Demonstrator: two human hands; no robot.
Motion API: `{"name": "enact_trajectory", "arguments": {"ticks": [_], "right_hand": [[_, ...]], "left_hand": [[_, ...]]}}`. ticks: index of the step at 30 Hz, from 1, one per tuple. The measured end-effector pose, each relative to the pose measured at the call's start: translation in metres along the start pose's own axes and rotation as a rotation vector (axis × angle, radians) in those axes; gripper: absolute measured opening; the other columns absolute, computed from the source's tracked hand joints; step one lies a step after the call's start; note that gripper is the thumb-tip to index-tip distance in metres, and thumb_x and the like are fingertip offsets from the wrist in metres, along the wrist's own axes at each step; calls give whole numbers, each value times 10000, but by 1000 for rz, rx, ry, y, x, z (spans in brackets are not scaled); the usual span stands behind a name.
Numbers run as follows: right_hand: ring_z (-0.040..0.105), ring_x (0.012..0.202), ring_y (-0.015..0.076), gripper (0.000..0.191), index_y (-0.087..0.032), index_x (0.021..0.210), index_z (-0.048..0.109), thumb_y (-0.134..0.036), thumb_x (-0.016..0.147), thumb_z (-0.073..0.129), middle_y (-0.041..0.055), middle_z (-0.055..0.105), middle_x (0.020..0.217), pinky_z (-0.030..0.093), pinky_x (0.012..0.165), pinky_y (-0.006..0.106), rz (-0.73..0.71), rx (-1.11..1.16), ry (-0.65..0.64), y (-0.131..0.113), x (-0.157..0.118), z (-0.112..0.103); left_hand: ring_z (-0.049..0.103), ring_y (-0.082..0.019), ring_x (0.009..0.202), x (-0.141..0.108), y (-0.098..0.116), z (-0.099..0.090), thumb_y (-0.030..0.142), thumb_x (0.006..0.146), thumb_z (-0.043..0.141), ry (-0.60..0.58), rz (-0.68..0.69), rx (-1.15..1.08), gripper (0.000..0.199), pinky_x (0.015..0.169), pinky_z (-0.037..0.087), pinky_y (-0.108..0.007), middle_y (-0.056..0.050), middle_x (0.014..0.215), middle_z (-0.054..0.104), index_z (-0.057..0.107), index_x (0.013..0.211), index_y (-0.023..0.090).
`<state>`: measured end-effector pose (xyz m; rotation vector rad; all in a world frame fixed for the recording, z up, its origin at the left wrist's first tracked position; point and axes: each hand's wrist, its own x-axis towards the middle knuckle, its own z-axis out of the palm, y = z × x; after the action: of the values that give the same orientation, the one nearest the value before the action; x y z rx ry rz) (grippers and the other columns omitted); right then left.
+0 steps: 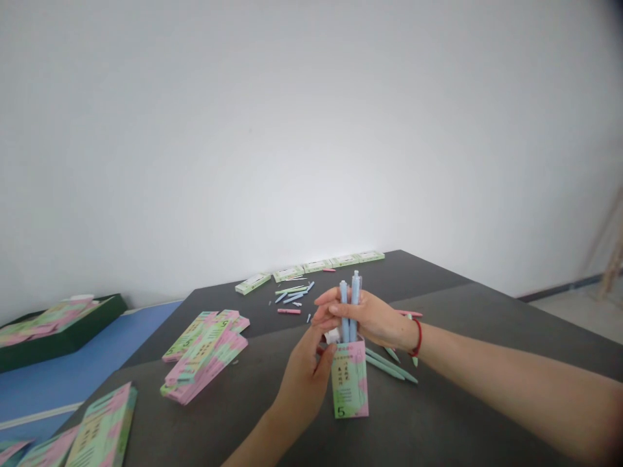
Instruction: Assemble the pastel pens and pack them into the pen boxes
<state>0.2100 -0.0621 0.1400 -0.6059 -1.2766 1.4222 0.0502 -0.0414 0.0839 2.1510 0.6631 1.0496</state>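
My left hand is closed on the upper left edge of a pink and green pen box, which stands upright over the dark table with its white flap open. In my right hand, fingers pinch light blue pens held vertically. Their lower ends sit in the mouth of the box, and the clicker ends point up. How deep they reach inside is hidden. Green pens lie on the table behind and right of the box, below my right wrist, which wears a red cord.
A pile of pen boxes lies to the left, with more boxes at the near left corner. Loose pen parts are scattered farther back. Several green boxes line the wall. A dark green tray of boxes sits on a blue surface.
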Motion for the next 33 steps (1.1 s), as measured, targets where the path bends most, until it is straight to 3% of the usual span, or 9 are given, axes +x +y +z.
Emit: {"name": "enact_trajectory", "arguments": {"ticks": [5,8,14,16,19,21,25,30,33], "right_hand": [[647,866,146,324,-177,1070,614,-266,773,709,55,681,972,507,790,289,-53,-40,-36,1,-1,-3],[637,838,138,202,-183,1004,611,-275,828,647,47,688,945,493,755,282,-142,-145,4,2,0,-10],[588,976,179,225,-209,1022,648,-221,936,440,60,653,1022,431,888,349,-294,-835,-28,-3,-11,-7],[543,1062,192,255,-235,1089,627,-217,938,421,63,612,1105,394,946,363,-419,-982,95,-1,-20,-9],[508,1120,214,305,-261,1205,536,-267,902,501,69,548,1224,394,958,386,-429,-953,400,10,-33,-17],[525,1111,225,382,-253,1261,476,-320,888,522,82,538,1251,427,924,388,-302,-825,471,22,-41,-23],[585,1008,225,354,-203,1203,540,-386,917,437,76,615,1144,467,851,344,-101,-655,406,45,-49,-23],[605,906,206,312,-196,1134,608,-303,919,409,62,653,1081,484,774,312,-127,-747,392,49,-45,-12],[584,1017,204,289,-203,1074,653,-241,915,415,65,648,1120,451,898,328,-226,-824,282,43,-45,-9]], "left_hand": [[579,-173,868,-1,3,-2,144,872,455,0,-8,23,277,776,446,-292,-30,1038,634,570,1113,216],[573,-170,872,-1,3,-3,149,876,450,-11,-25,47,296,786,443,-293,-28,1040,628,562,1140,224],[576,-181,910,-2,0,-3,148,873,455,-5,-17,37,306,796,450,-302,-49,1087,622,556,1155,214],[576,-176,892,-3,0,-4,161,886,448,-7,-17,46,304,794,449,-301,-41,1056,626,549,1167,221],[571,-160,883,-5,-2,-3,164,894,450,-1,-10,46,292,813,442,-293,-27,1074,617,542,1162,234],[572,-155,909,-7,-4,-1,169,898,458,15,5,13,276,835,438,-289,-22,1099,611,528,1156,238],[592,-148,903,-9,-11,6,183,892,489,104,28,-88,215,808,458,-270,-18,1042,622,484,1103,224],[588,-144,855,-11,-17,3,173,889,501,96,110,13,102,779,453,-253,-11,959,626,553,965,216],[574,-150,931,-10,-17,-1,158,895,494,61,186,41,115,813,440,-252,-22,1013,617,583,941,214]]}}
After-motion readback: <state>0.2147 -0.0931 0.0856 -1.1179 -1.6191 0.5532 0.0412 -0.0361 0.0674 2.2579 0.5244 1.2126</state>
